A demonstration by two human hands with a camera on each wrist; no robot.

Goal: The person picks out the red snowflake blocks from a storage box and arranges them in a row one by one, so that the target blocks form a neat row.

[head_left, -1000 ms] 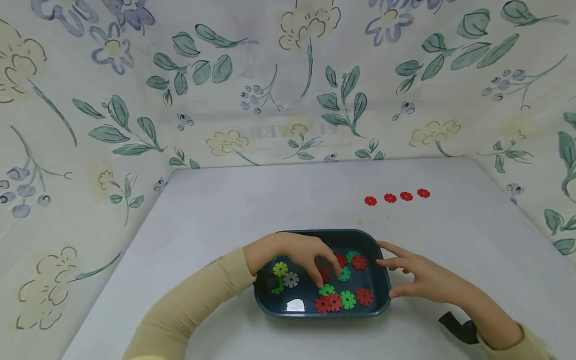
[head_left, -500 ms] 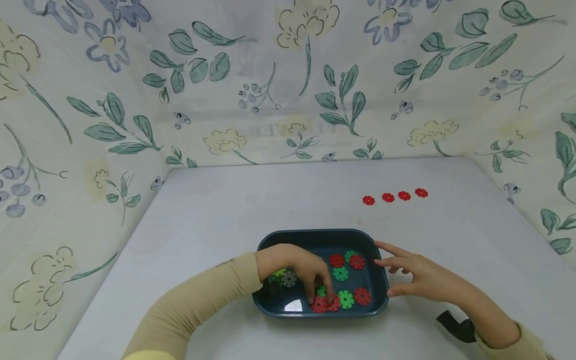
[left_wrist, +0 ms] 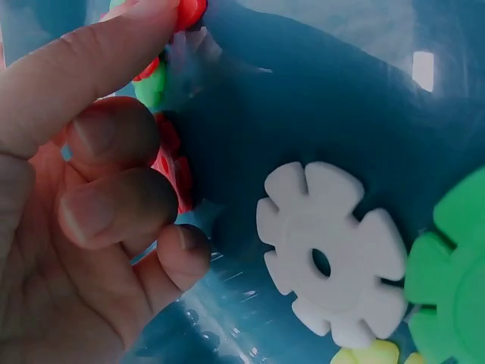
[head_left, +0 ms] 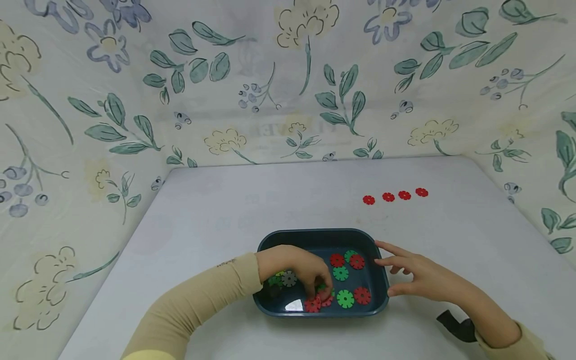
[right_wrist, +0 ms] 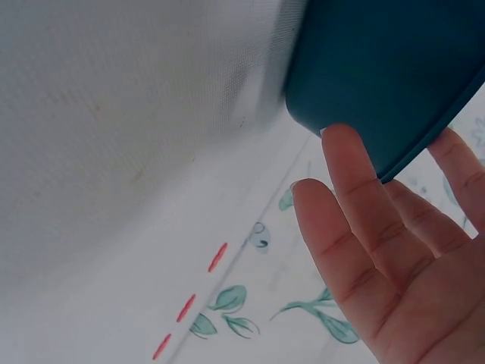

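Note:
A dark blue tray (head_left: 315, 241) holds notched, flower-shaped plastic discs. My left hand (head_left: 301, 265) reaches down into it from the left, thumb and finger pinching at a red disc (left_wrist: 193, 12) in the left wrist view. Its other fingers are curled. Beside the fingertips lies another red disc (head_left: 312, 305), partly covered. A grey disc (left_wrist: 330, 254) and a green disc (left_wrist: 455, 284) lie near the palm. My right hand (head_left: 420, 277) has spread fingers and touches the tray's right end; in the right wrist view its fingertips (right_wrist: 341, 144) rest against the outer wall.
Farther back on the white table (head_left: 252, 200), several red discs (head_left: 388, 197) lie in a row. Within the tray are more discs, including a green disc (head_left: 345, 299) and a red disc (head_left: 362, 295). A black strap (head_left: 456, 327) lies by the right wrist.
My left hand has come down from the tray's middle to the discs near its front edge, and its fingers have closed there. One red disc has shifted slightly left. The right hand stays put.

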